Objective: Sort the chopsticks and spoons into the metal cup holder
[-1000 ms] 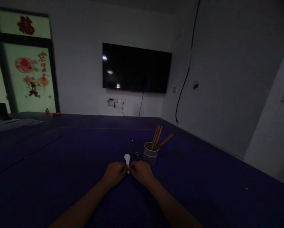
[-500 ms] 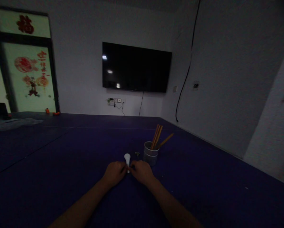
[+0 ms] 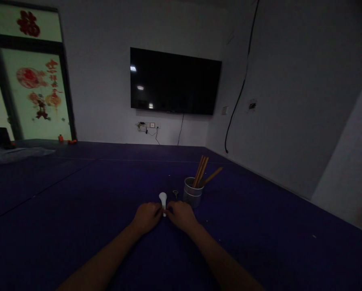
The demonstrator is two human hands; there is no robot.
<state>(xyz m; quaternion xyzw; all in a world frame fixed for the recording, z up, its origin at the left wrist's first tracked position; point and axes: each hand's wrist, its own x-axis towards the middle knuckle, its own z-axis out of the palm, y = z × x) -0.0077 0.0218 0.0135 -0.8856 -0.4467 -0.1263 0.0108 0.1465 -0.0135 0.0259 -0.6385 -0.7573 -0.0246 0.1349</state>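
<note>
A white soup spoon (image 3: 163, 197) lies on the purple surface, bowl pointing away from me and handle towards me. From the left, my left hand (image 3: 147, 217) is closed with its fingertips at the handle. My right hand (image 3: 181, 215) meets the same handle from the right, its fingers also closed. Most of the fingers are tucked out of sight under both hands. Just beyond my right hand is a small metal key (image 3: 175, 193). Right of the key stands a grey metal cup (image 3: 192, 197), holding several wooden chopsticks (image 3: 201, 171); one leans out to the right.
The purple surface (image 3: 78, 194) reaches to the back wall, with seams across it. A clear plastic sheet (image 3: 20, 152) lies far left, near small orange objects (image 3: 72, 141). A black television (image 3: 175, 83) hangs on the wall, and a cable (image 3: 240, 91) runs down the right wall.
The camera view has tilted down slightly, so the wall and television sit higher in the picture. Both hands stay at the spoon's handle; the spoon, key and cup keep their places.
</note>
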